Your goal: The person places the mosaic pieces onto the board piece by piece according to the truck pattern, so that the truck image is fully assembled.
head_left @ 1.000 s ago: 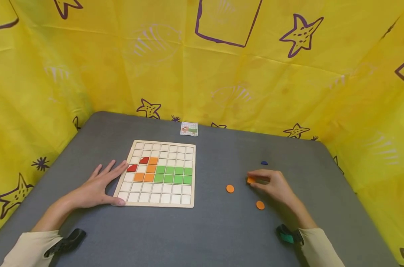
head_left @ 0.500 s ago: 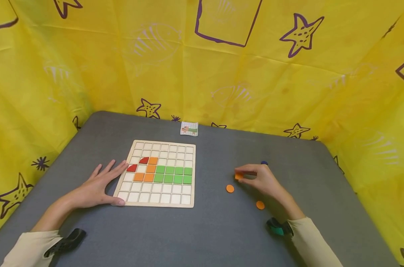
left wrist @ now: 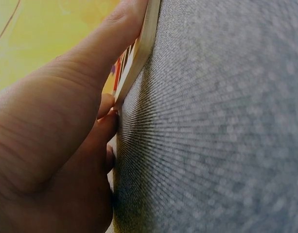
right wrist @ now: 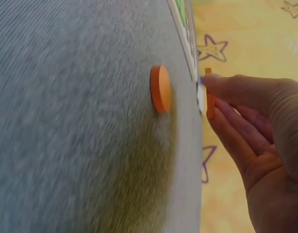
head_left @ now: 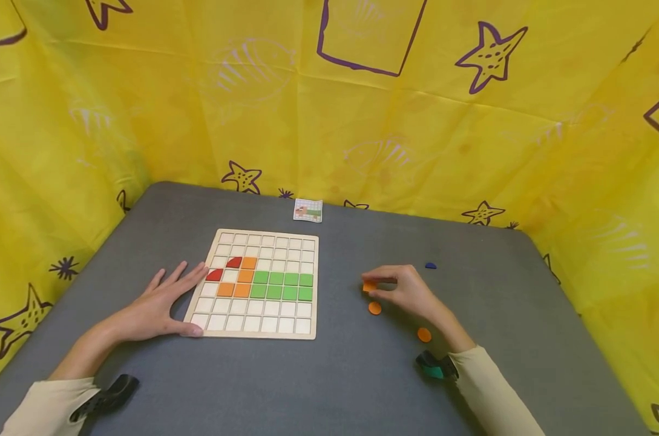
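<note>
A pale wooden grid board (head_left: 254, 327) lies on the grey table, with red quarter-round, orange square and green square (head_left: 275, 292) tiles set in its cells. My left hand (head_left: 155, 306) rests at the board's left side with fingers spread; its thumb lies over the near left corner, and in the left wrist view it runs along the board's edge (left wrist: 148, 36). Between thumb and fingers my right hand (head_left: 408, 293) pinches an orange square tile (head_left: 368, 286), held above the table right of the board. Just below that hand lies an orange round tile (head_left: 375, 308).
Another orange round tile (head_left: 424, 335) lies nearer the front, and a small blue half-round tile (head_left: 430, 266) lies farther back on the right. A small printed picture card (head_left: 308, 211) sits behind the board. Yellow patterned cloth (head_left: 329, 121) walls in the table's back and sides.
My right hand has carried the orange square tile leftward, from near the blue tile toward the board. The left hand and the board stay where they were.
</note>
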Motion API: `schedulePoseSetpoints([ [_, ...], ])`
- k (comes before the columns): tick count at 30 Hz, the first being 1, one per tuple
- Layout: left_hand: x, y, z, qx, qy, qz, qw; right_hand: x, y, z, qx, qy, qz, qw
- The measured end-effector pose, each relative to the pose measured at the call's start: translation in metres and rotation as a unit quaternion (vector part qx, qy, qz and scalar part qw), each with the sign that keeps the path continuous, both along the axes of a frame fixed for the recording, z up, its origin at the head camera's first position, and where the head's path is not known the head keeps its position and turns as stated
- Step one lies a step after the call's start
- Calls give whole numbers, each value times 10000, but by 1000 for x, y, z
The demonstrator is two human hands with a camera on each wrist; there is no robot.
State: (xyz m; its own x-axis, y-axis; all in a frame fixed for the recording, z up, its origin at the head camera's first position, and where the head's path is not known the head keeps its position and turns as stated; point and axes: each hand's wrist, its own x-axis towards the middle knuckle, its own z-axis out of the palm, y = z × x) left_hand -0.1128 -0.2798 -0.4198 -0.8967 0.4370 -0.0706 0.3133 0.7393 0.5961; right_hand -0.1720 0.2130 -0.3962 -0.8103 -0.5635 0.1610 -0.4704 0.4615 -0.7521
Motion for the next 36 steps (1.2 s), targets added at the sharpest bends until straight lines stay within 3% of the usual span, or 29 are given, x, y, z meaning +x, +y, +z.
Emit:
schedulePoseSetpoints([
  [12,0,0,1,-19,-81,15,10000,-5,-37,-4,16,281,417,9987],
  [36,0,2,2,-6,-143,68,9999,-12,-110,-2,-36,84,993,9950],
])
